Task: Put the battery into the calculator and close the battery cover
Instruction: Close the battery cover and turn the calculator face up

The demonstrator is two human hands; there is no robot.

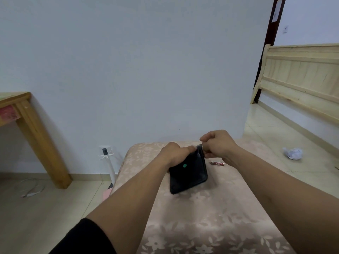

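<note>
Plain pale blue-grey wall [137,70] stands directly beyond the hands. Floor [36,208] of light glossy tiles. Wooden table [33,129] at far left of the hands, against the wall. Pale wooden bed frame [300,77] to their upper right, propped against a white wall beside a dark door frame [271,33]. Lighting even, diffuse.

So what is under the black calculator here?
The black calculator rests tilted on the beige floral cloth, held by the left hand. Its underside and battery compartment are hidden.
</note>
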